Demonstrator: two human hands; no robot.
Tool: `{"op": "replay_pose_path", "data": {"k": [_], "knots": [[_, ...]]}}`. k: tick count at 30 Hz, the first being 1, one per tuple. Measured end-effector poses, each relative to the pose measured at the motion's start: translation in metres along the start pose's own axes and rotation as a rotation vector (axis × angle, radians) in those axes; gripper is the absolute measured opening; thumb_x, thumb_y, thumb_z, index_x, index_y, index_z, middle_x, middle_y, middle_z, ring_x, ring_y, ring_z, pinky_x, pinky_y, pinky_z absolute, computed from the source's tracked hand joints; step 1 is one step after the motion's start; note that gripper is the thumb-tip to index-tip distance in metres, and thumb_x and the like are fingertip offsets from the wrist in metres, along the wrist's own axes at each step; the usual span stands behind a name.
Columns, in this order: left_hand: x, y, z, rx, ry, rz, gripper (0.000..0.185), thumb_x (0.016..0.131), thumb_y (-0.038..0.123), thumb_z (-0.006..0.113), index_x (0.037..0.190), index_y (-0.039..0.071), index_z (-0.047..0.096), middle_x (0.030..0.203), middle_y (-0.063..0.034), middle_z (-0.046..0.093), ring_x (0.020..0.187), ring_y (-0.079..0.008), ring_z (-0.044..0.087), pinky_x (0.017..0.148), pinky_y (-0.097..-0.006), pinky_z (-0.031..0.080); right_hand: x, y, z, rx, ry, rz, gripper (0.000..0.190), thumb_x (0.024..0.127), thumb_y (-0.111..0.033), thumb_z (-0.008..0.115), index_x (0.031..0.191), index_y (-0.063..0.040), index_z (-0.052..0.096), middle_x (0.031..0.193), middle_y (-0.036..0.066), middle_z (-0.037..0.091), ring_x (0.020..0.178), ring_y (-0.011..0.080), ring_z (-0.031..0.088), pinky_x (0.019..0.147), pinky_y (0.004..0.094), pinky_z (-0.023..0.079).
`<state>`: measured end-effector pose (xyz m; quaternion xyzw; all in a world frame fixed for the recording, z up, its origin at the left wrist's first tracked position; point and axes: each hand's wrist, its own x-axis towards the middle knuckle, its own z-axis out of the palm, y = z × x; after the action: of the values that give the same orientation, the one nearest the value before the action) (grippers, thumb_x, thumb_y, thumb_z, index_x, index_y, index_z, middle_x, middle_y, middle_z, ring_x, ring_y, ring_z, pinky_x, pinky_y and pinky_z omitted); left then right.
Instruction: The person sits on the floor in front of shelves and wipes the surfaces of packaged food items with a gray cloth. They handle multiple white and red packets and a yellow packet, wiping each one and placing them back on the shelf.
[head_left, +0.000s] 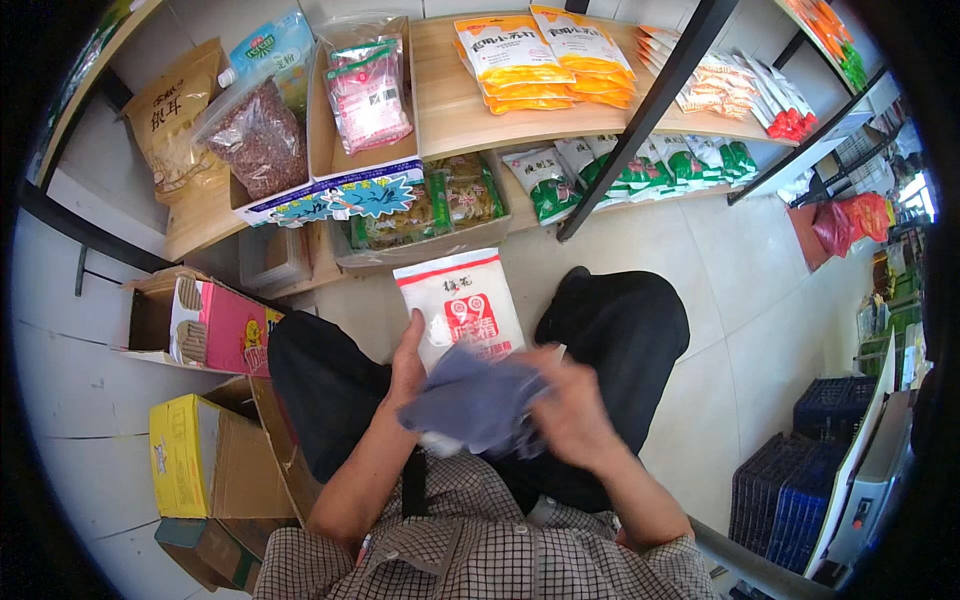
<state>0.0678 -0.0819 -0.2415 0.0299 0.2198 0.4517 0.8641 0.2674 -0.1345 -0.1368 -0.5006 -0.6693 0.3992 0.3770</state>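
Observation:
A white plastic packet (465, 300) with red print stands tilted above my lap, between my knees. My left hand (407, 360) grips it by its left edge. In my right hand (574, 405) is a blue-grey cloth (480, 397), blurred, lying across the packet's lower front and hiding that part. The fingers of my right hand are bunched around the cloth's right end.
Ahead, a wooden shelf (442, 82) bears orange-and-white packets (517, 60) and an open carton (322, 161) of bagged goods. A black metal post (649, 120) rises ahead right. Cartons (217, 322) stand at the left, dark plastic crates (787, 487) at the right.

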Motion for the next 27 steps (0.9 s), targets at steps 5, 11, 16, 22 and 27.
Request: {"op": "replay_pose_path", "data": {"k": [5,11,16,22,27], "knots": [[-0.006,0.0,0.026,0.049,0.123,0.009,0.068,0.1,0.05,0.044,0.146,0.0,0.037,0.141,-0.0248,0.051,0.128,-0.0426,0.052,0.108,-0.0594,0.04,0.031,0.004,-0.029,0.134,0.491,0.211,0.03,0.083,-0.001,0.061,0.113,0.002,0.059,0.098,0.017,0.065,0.085,0.0239,0.065,0.079,0.0358,0.052],[-0.004,0.01,0.015,0.05,0.068,0.064,0.068,0.1,0.05,0.043,0.146,0.0,0.037,0.14,-0.0252,0.051,0.125,-0.0423,0.054,0.106,-0.0568,0.042,-0.012,0.015,0.004,-0.053,-0.09,0.226,0.033,0.091,-0.016,0.063,0.119,0.002,0.058,0.106,0.021,0.065,0.101,0.0323,0.064,0.09,0.0373,0.049],[-0.013,0.021,0.017,0.005,0.179,0.183,0.062,0.098,0.042,0.054,0.139,-0.002,0.042,0.129,-0.0238,0.059,0.112,-0.0365,0.064,0.094,-0.051,0.054,-0.018,0.022,-0.026,0.705,0.586,0.466,0.045,0.095,-0.022,0.062,0.132,0.002,0.053,0.12,0.013,0.063,0.109,0.024,0.061,0.096,0.0358,0.048],[-0.026,0.025,0.032,-0.017,0.036,0.097,0.063,0.097,0.04,0.054,0.143,0.0,0.039,0.133,-0.0234,0.057,0.119,-0.0387,0.06,0.101,-0.0563,0.048,0.004,0.027,-0.039,0.71,0.612,0.504,0.046,0.097,-0.027,0.062,0.131,0.002,0.051,0.118,0.01,0.062,0.107,0.0194,0.061,0.091,0.0347,0.051],[-0.037,0.02,0.054,0.179,0.143,0.076,0.06,0.099,0.04,0.05,0.142,-0.001,0.04,0.133,-0.0234,0.057,0.117,-0.0361,0.061,0.101,-0.0503,0.05,0.006,0.04,0.015,0.87,0.122,0.526,0.063,0.088,-0.032,0.074,0.133,0.005,0.049,0.117,0.016,0.065,0.099,0.0201,0.066,0.088,0.033,0.054]]}}
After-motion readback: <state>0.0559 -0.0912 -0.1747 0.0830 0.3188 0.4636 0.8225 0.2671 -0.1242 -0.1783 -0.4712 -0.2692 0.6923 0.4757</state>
